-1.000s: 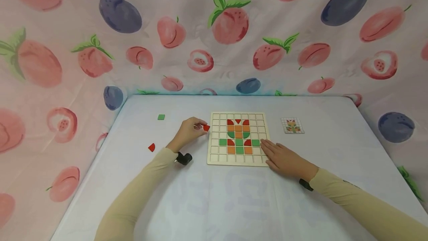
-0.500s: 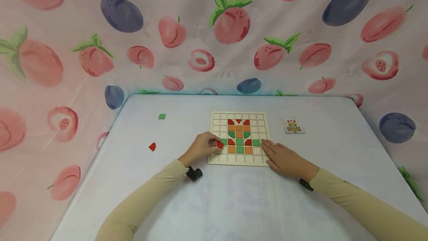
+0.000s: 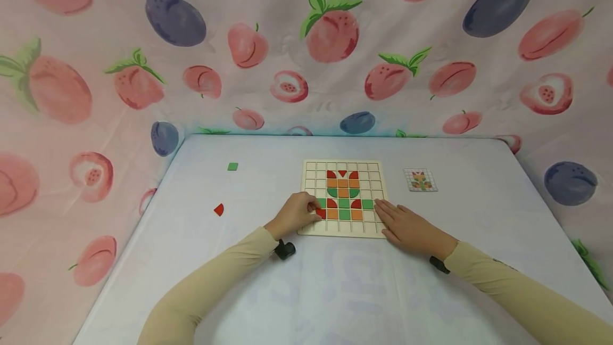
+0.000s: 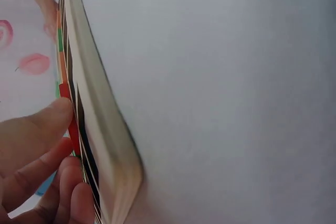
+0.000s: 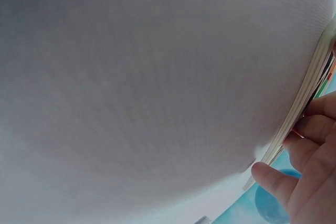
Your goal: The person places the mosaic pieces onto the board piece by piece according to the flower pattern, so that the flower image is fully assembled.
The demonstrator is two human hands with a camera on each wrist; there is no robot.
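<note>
Pinched in your left hand's (image 3: 298, 213) grip is a red quarter-round tile (image 3: 320, 212), held between thumb and fingertips right over the grid board (image 3: 311, 228), at its left side in the row second from the near edge, just left of an orange tile; from the left wrist view your fingers (image 4: 39, 129) press the red piece against the board's face; your right hand (image 3: 407, 226) lies flat with straight fingers on the board's near right corner, holding nothing, only steadying the board.

You appear to be at the seating step; the piece looks close to its cell but I cannot tell whether it is fully down; the next move calls for squaring its straight edges with the grid lines, then easing the pinch off without dragging it.

Farther out, on the table (image 3: 335, 292), a second red quarter-round tile (image 3: 218, 209) lies well left of the board, and a small green square tile (image 3: 232, 166) lies beyond it; right of the board sits a pattern card (image 3: 420, 180); nothing stands between your left hand and those loose pieces; behind the table hangs a fruit-printed cloth (image 3: 306, 47).
</note>
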